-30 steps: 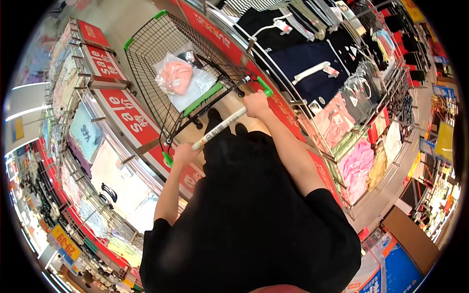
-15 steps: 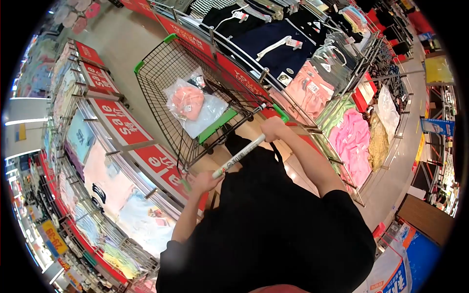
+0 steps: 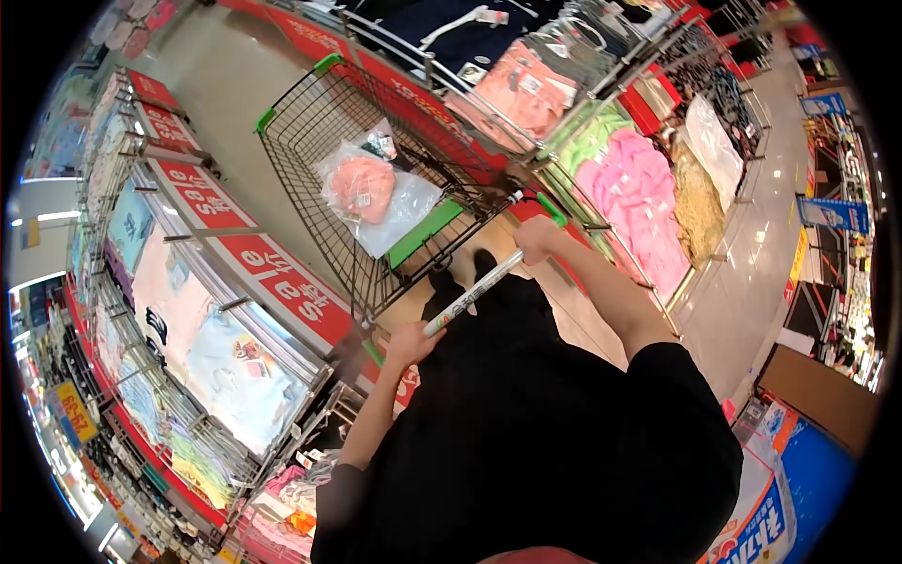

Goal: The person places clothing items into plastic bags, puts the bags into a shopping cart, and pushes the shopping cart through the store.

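Both of my hands are wrapped round the white handle (image 3: pixel 474 289) of a shopping cart (image 3: pixel 301 160). My left hand (image 3: pixel 409 344) grips its near left end, and my right hand (image 3: pixel 537 239) grips the other end beside a green corner piece. The cart is a dark wire basket with green trim. Inside it lies a clear plastic bag (image 3: pixel 404 209) with a folded pink item (image 3: pixel 363 188) and something black with a white tag, partly covered. A green panel (image 3: pixel 425 235) is on the basket's near side.
On the left runs a clothing display with red sale signs (image 3: pixel 272 287) and folded pale shirts (image 3: pixel 240 376). Close on the right, a metal-railed bin holds pink clothes (image 3: pixel 631 207) and orange-pink garments (image 3: pixel 526 89). The grey aisle floor (image 3: pixel 221 85) stretches ahead of the cart.
The cart and my body have moved forward along the aisle, with the displays sliding back on both sides. My hands keep their hold on the handle, and my feet now show below it.
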`<state>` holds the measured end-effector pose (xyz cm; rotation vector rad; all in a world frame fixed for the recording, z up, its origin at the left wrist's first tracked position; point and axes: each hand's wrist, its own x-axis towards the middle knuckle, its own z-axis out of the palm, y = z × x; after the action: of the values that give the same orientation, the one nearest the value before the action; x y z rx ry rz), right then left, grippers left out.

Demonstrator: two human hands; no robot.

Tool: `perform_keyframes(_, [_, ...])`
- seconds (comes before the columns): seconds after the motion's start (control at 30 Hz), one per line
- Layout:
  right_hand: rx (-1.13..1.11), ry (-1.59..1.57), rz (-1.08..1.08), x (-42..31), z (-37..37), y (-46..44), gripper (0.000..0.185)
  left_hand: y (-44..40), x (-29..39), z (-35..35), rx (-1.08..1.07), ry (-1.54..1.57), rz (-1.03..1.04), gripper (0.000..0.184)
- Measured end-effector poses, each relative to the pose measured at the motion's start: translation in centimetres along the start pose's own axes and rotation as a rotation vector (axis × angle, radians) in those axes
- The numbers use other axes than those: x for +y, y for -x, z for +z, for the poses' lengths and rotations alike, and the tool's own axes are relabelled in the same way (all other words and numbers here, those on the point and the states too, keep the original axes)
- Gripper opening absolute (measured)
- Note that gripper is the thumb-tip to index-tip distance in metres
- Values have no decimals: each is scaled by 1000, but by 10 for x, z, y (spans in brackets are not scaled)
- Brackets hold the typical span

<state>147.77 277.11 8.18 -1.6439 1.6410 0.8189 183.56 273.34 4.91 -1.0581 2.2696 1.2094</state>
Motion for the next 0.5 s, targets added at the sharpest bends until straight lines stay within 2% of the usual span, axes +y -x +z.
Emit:
perform_keyframes(0.17, [69, -13, -18, 3, 72, 38, 23, 26, 10, 67, -18, -45, 55, 45])
perform_keyframes(0.23, [169, -43, -54, 5, 96, 53, 21, 40, 25, 81, -15, 2, 34, 44])
perform_keyframes(0.43, [234, -61, -105, 12, 153, 95, 22, 69, 56, 137, 6, 18, -17, 40])
perform_keyframes(0.5, [245, -46, -57, 13, 171, 110, 29, 81, 70, 155, 41, -10, -12, 40])
